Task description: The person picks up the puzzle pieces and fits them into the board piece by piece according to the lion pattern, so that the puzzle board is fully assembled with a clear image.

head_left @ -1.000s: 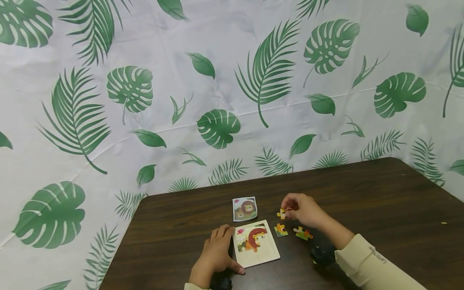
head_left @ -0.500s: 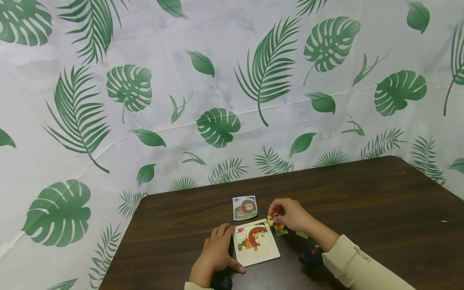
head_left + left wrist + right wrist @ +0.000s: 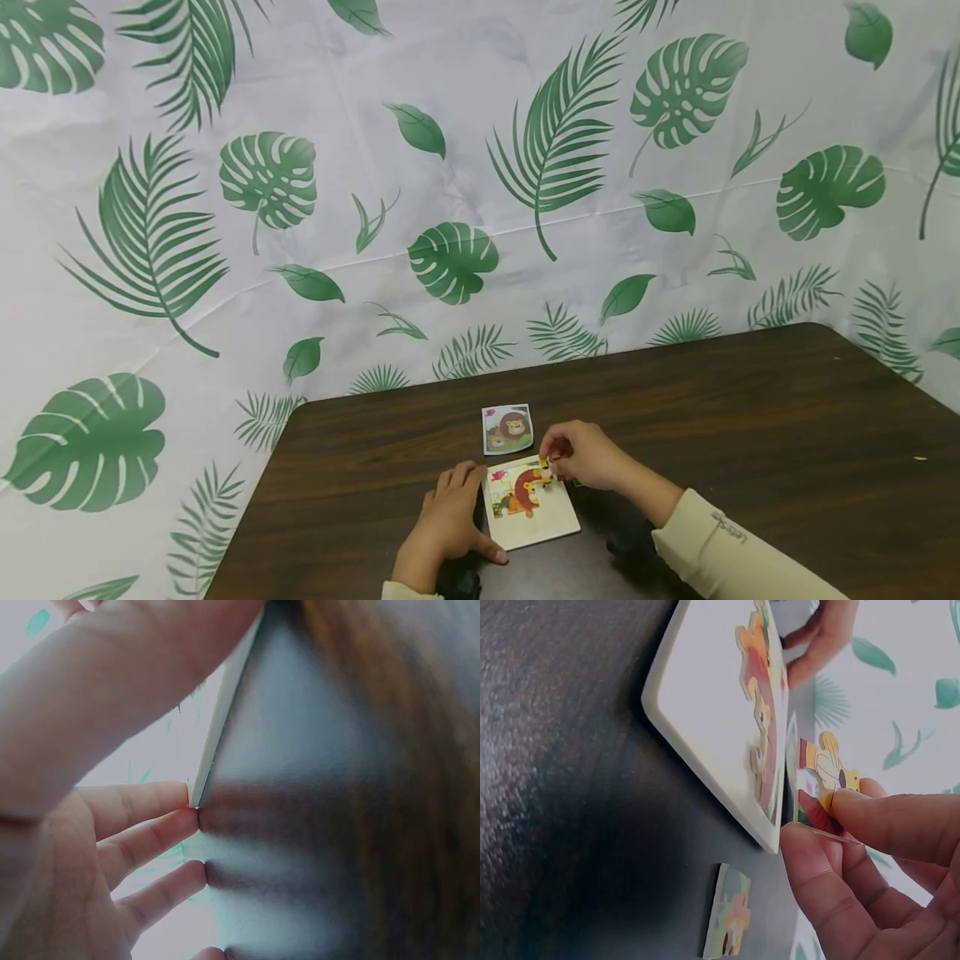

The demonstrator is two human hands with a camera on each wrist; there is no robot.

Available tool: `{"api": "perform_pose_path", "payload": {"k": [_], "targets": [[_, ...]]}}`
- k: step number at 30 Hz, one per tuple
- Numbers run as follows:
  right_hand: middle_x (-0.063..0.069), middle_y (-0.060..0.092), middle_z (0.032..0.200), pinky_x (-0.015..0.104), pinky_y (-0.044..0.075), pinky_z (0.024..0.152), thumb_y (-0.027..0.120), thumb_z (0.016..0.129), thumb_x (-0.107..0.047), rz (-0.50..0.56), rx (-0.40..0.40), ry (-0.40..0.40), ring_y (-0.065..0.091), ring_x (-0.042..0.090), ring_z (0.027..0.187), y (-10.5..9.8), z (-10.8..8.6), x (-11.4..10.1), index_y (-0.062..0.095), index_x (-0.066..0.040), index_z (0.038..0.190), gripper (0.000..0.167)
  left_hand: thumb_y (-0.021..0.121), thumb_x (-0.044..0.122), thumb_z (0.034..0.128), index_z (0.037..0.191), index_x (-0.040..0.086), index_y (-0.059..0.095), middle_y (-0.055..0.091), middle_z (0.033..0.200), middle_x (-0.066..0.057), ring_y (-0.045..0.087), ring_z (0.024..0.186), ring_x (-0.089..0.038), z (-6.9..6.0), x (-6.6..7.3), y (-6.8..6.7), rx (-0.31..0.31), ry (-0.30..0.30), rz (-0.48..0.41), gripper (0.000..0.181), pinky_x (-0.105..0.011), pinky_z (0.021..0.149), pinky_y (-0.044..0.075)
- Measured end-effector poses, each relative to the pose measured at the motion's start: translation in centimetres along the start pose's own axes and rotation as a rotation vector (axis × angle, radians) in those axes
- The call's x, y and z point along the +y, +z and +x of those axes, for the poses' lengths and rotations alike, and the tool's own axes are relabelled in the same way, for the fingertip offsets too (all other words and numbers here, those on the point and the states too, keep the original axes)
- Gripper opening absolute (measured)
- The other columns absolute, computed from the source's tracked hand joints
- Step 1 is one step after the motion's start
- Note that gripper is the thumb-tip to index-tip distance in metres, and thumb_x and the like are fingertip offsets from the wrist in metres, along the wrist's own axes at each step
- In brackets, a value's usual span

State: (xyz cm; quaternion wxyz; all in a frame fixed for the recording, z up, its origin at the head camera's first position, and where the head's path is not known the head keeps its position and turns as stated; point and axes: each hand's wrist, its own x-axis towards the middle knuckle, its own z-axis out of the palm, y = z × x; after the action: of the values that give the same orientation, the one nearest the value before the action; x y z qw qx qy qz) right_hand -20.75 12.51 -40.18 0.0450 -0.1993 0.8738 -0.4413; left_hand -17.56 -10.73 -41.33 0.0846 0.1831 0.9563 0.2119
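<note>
My right hand pinches a jigsaw piece, yellow and red with part of a lion's face, between thumb and fingertips. It is above the upper right part of a cream puzzle board. Several joined pieces fill the board's upper left, showing a brown mane and an orange animal. My left hand lies along the board's left side, fingers extended. Its fingertips touch the far left corner, and the thumb is by the near left corner. In the left wrist view those fingers reach down to the table.
A printed lion card lies just beyond the board. One loose green and orange piece rests on the dark wooden table right of the board. A leaf-patterned cloth hangs behind the table.
My right hand has carried the jigsaw piece leftward from the table to the board's upper right, its arm now covering most of the loose pieces. The left hand has stayed in place.
</note>
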Motion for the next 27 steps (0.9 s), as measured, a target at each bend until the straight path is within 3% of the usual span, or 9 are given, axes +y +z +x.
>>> {"api": "perform_pose_path", "payload": {"k": [10, 27], "targets": [[0.002, 0.051, 0.067, 0.026, 0.047, 0.048, 0.064, 0.075, 0.013, 0.013, -0.023, -0.026, 0.051, 0.014, 0.059, 0.9, 0.0, 0.0, 0.061, -0.004, 0.078, 0.017, 0.087, 0.049, 0.0475, 0.136, 0.005, 0.040, 0.037, 0.134, -0.014, 0.031, 0.122, -0.039, 0.0, 0.1, 0.0, -0.011, 0.001, 0.000, 0.109, -0.064, 0.089, 0.029], [-0.004, 0.050, 0.064, 0.024, 0.040, 0.050, 0.067, 0.073, 0.008, -0.095, -0.047, -0.042, 0.047, 0.011, 0.059, 1.4, -0.4, -0.1, 0.064, -0.007, 0.075, 0.016, 0.088, 0.047, 0.0469, 0.134, 0.002, 0.042, 0.039, 0.132, -0.014, 0.033, 0.120, -0.039, -0.2, 0.1, 0.1, 0.018, 0.028, 0.003, 0.109, -0.064, 0.088, 0.030]]}}
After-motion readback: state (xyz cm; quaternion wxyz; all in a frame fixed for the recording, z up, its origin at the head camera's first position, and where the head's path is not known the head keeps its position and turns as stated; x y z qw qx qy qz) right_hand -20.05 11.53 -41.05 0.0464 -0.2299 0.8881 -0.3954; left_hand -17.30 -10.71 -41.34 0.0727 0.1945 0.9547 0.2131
